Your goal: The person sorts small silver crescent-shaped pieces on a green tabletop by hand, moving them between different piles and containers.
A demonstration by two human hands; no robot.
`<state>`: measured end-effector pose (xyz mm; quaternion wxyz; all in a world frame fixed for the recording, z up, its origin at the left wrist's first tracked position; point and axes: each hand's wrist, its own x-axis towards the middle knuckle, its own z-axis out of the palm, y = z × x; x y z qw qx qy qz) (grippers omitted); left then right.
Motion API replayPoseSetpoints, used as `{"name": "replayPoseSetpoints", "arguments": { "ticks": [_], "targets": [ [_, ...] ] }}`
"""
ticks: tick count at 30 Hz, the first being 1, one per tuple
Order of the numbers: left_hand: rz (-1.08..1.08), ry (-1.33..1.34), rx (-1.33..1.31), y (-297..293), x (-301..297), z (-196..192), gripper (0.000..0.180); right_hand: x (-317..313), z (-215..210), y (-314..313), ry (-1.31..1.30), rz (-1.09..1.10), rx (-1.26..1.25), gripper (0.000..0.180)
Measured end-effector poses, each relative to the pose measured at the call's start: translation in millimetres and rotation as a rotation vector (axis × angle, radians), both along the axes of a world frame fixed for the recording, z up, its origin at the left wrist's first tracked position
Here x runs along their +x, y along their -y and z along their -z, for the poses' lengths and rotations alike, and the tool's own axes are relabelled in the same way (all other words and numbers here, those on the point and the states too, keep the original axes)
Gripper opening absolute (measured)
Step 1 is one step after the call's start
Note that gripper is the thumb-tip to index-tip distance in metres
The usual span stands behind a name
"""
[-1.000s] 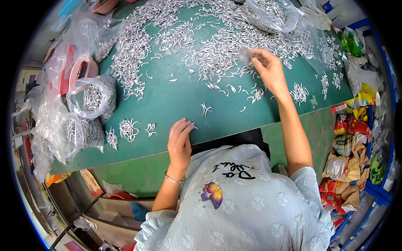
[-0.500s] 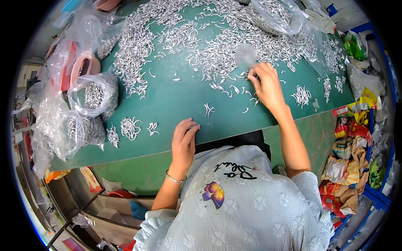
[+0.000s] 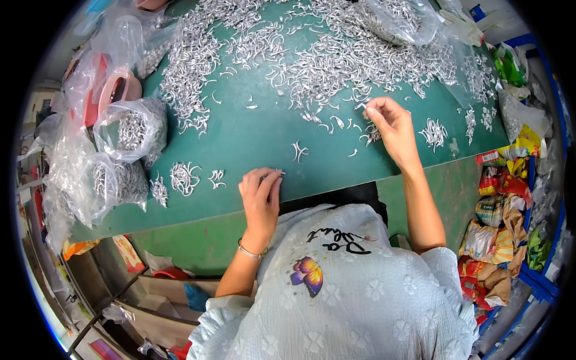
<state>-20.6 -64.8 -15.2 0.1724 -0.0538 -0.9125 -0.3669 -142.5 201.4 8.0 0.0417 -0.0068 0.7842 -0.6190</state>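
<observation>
My right hand (image 3: 393,129) is above the near edge of a wide pile of small curved silvery metal pieces (image 3: 342,66). Its thumb and fingers pinch one such piece, with a pale tip showing. Loose pieces lie under and beside these fingers. Close to the table's front edge rests my left hand (image 3: 260,192), thumb and forefinger pressed together around a tiny silvery piece that is mostly hidden. A few pieces (image 3: 300,152) lie between my hands. Small sorted heaps sit left of my left hand (image 3: 185,178) and right of my right hand (image 3: 433,132).
Clear plastic bags of silvery pieces (image 3: 133,133) stand on the green tabletop (image 3: 240,141) at left, beside a pink container (image 3: 120,90). Another filled bag (image 3: 402,21) lies at the far right. Colourful packets (image 3: 495,240) fill a blue rack to the right.
My right hand has drawn back slightly from the pile toward me and to the right, a silvery piece now visible in its pinch. My left hand has barely shifted.
</observation>
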Motion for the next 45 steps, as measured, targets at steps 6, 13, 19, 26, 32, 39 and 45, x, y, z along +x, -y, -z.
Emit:
{"name": "replayPoseSetpoints", "arguments": {
  "ticks": [6, 13, 19, 26, 32, 39, 45],
  "targets": [
    [-0.023, 0.013, 0.096, -0.3, -1.9, 2.9, 0.021, 31.9, -10.4, 47.1, 0.179, -0.278, -0.181, 0.023],
    [-0.097, 0.017, 0.149, -4.9, -3.4, 2.4, 0.025, 64.5, 13.1, 109.3, -0.527, -0.574, 0.451, 0.012],
    [-0.032, 0.138, -0.012, -15.7, 2.8, -8.2, 0.045, 43.0, -7.0, 81.1, -0.482, -0.379, 0.41, 0.026],
    [-0.028, 0.108, -0.011, -9.9, -3.6, -0.7, 0.032, 38.8, -0.7, 71.7, -0.542, -0.48, 0.605, 0.03],
    [0.114, 0.114, 0.604, -3.3, 53.5, 1.2, 0.021, 58.2, -3.9, 97.0, -0.501, -0.573, 0.323, 0.033],
    [0.292, 0.86, 2.236, 7.8, 64.8, 61.9, 0.043, 76.8, 20.5, 123.4, -0.653, -0.86, 0.494, 0.044],
    [0.359, 0.935, 2.363, 0.7, 54.3, 69.0, 0.046, 110.4, 25.9, 88.7, -0.703, -0.935, 0.456, 0.039]
  ]
}}
